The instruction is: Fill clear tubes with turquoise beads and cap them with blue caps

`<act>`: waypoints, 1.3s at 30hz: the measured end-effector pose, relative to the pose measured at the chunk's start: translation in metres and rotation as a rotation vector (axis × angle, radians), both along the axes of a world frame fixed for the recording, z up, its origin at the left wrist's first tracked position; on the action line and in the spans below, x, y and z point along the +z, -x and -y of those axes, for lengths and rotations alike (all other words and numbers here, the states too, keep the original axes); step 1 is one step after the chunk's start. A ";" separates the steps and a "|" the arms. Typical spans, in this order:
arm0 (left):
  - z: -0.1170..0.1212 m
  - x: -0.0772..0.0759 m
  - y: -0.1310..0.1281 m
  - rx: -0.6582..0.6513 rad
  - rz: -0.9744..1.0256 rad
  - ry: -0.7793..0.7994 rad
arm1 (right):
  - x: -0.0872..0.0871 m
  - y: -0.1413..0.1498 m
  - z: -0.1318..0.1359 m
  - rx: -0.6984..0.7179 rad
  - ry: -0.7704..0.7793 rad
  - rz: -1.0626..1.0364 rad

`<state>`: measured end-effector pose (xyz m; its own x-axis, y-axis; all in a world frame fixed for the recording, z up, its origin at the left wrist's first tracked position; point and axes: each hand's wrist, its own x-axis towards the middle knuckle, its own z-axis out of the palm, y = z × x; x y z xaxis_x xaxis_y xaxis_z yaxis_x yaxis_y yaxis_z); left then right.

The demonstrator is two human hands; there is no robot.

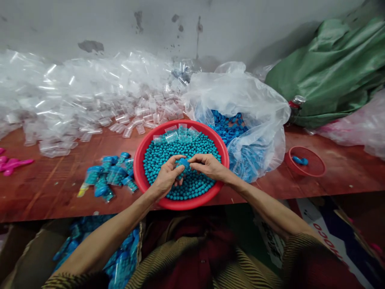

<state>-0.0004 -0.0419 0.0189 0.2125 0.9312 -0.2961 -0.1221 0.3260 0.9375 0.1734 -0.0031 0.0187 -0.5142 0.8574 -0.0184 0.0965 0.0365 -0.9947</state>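
Over a red basin (138,176) full of small blue balls (192,186), both hands meet. My left hand (168,174) is closed around a small clear container, mostly covered by the fingers, with a blue cap (183,162) on top. The fingers of my right hand (210,165) pinch at the cap's right edge. Several empty clear containers (172,135) lie on the balls at the basin's far side. Left of the basin, several filled containers with blue caps (116,174) lie in a loose pile on the table.
Many empty clear containers (129,116) are heaped along the wall. Behind the basin to the right stands a plastic bag (255,104) of blue caps (228,124). A small red basket (309,160) holds blue pieces. Below the table edge, a box holds filled containers (123,265).
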 end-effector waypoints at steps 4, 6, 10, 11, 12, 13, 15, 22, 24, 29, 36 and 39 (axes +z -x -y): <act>-0.004 0.004 0.005 -0.011 0.025 -0.012 | 0.008 -0.003 -0.003 -0.063 0.118 -0.121; -0.004 0.004 0.006 -0.031 0.011 -0.032 | 0.008 -0.001 -0.004 -0.132 0.175 -0.180; 0.000 0.000 0.005 0.005 -0.051 -0.101 | 0.007 0.007 -0.001 -0.215 -0.012 -0.052; 0.002 0.000 0.003 0.022 -0.064 -0.124 | 0.007 0.010 0.001 -0.204 -0.125 0.029; 0.003 0.000 0.002 0.033 -0.069 -0.147 | 0.008 0.012 0.005 -0.171 -0.244 0.118; 0.004 0.001 0.001 0.034 -0.065 -0.164 | 0.009 0.014 0.008 -0.121 -0.354 0.205; 0.006 0.002 -0.002 0.040 -0.037 -0.184 | 0.009 0.018 0.016 0.004 -0.524 0.354; 0.004 0.003 -0.003 -0.006 -0.006 -0.204 | 0.004 0.031 0.036 -0.028 -0.725 0.752; 0.006 0.003 -0.005 0.026 -0.017 -0.197 | 0.002 0.034 0.038 -0.038 -0.779 0.814; 0.010 -0.001 -0.012 0.109 -0.064 -0.204 | -0.003 0.041 0.043 -0.035 -0.804 0.864; 0.002 -0.008 -0.005 0.124 -0.008 -0.224 | -0.004 0.039 0.031 0.042 -0.569 0.607; 0.006 0.000 0.001 0.081 0.157 -0.088 | -0.007 0.034 0.024 0.081 -0.522 0.427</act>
<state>-0.0013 -0.0481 0.0191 0.1734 0.9679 -0.1821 -0.2913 0.2270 0.9293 0.1396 -0.0272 0.0118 -0.6170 0.7679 0.1719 0.4533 0.5254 -0.7201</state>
